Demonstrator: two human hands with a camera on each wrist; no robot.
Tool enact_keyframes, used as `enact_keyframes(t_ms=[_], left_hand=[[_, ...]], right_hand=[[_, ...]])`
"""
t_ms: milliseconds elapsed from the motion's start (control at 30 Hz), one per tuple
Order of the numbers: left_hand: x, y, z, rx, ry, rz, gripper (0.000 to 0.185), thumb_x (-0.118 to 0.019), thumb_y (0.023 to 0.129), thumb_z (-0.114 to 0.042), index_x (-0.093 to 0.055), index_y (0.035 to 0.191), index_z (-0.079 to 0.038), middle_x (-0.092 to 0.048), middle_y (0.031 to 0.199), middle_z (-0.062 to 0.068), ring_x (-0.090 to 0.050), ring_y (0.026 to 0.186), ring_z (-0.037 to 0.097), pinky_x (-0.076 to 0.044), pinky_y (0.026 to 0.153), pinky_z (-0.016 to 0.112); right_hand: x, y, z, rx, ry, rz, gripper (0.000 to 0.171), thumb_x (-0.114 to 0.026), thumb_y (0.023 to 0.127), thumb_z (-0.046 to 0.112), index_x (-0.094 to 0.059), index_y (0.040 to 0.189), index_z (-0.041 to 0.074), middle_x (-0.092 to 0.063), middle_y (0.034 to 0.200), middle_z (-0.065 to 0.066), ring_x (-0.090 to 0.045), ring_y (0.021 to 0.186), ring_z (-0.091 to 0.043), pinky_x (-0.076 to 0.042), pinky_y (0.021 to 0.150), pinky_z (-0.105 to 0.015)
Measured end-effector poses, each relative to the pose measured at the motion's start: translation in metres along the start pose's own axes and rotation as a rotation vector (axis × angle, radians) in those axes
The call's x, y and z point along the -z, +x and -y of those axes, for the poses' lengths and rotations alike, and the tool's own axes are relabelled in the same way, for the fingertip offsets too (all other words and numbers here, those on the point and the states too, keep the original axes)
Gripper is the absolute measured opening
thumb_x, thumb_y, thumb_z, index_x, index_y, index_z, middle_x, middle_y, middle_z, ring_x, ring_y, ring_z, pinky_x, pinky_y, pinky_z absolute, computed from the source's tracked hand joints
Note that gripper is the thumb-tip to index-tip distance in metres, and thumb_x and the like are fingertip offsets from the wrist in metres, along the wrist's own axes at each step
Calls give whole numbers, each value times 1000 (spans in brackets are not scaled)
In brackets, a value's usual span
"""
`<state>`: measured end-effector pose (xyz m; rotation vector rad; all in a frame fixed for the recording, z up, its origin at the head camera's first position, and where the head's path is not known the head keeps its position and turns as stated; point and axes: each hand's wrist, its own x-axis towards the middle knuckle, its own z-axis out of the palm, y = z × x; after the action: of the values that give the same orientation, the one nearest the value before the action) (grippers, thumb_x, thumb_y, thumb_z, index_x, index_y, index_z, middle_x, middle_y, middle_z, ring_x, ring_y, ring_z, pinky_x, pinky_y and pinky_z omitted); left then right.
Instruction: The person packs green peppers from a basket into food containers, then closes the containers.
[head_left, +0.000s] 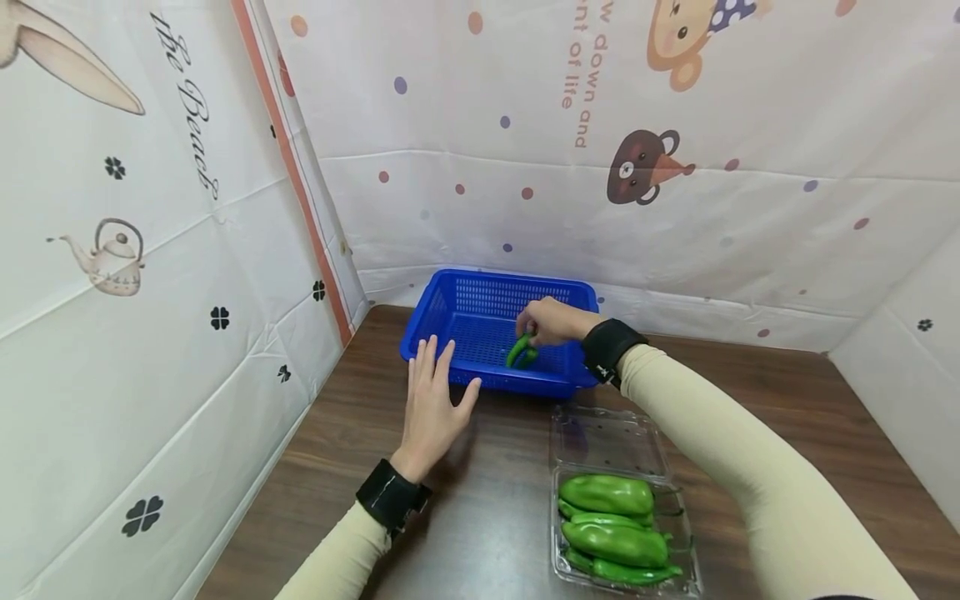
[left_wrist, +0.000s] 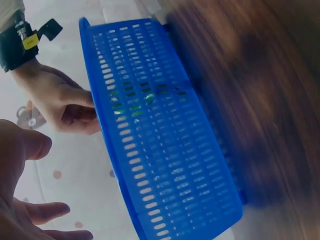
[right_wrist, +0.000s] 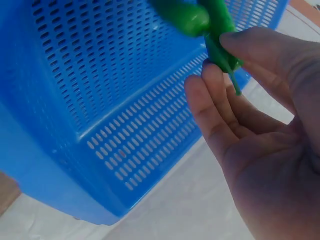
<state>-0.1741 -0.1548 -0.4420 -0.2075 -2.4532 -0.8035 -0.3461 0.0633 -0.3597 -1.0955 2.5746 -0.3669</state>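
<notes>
We see the right hand [head_left: 551, 321] inside the blue basket [head_left: 480, 296], its thumb and fingers pinching a green pepper [head_left: 521, 351] by the stem end, low over the basket floor. The left hand [head_left: 431, 404] rests flat on the desk [head_left: 495, 500] with fingers straight, just beside the basket's near wall, holding nothing. More peppers [head_left: 611, 525] lie in a clear tray [head_left: 600, 433] nearby.

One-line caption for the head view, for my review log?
Right hand holds a green pepper inside the blue basket; left hand open beside it.
</notes>
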Motion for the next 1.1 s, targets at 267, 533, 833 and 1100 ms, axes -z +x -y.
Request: enact_keyframes(t_ms=[267, 533, 833, 1100], left_hand=[[-2, -8, -12, -61, -71, -4, 63, -70, 99, -29, -48, 151, -1, -37, 160, 23, -24, 154, 37, -20, 122, 62], [-6, -15, -21, -106, -124, 10, 60, -71, 99, -23, -49, 151, -3, -41, 158, 21, -31, 151, 36, -24, 121, 60], [-13, -30, -37, -238, -205, 43, 61, -72, 97, -20, -49, 151, -2, -45, 156, 19, -42, 145, 37, -36, 117, 54], [-16, -45, -53, -417, -242, 170, 64, -76, 93, -20, -50, 148, 0, -53, 149, 19, -51, 138, 34, -39, 116, 51]], right_hand=[[5, -23, -5, 77, 61, -209, 21, -72, 94, 1, -74, 114, 4, -72, 99, -8, -66, 90, -21, -58, 82, -40], [10, -47, -5, 121, 49, -386, 21, -74, 93, 2, -73, 114, 4, -72, 104, -11, -69, 90, -25, -59, 79, -42], [11, -85, -4, 172, 124, -473, 26, -72, 92, -3, -72, 116, 6, -65, 112, -12, -65, 87, -23, -60, 75, -39], [11, -120, 3, 221, 151, -556, 24, -72, 93, -1, -72, 115, 9, -64, 110, -5, -61, 88, -16, -58, 70, -37]])
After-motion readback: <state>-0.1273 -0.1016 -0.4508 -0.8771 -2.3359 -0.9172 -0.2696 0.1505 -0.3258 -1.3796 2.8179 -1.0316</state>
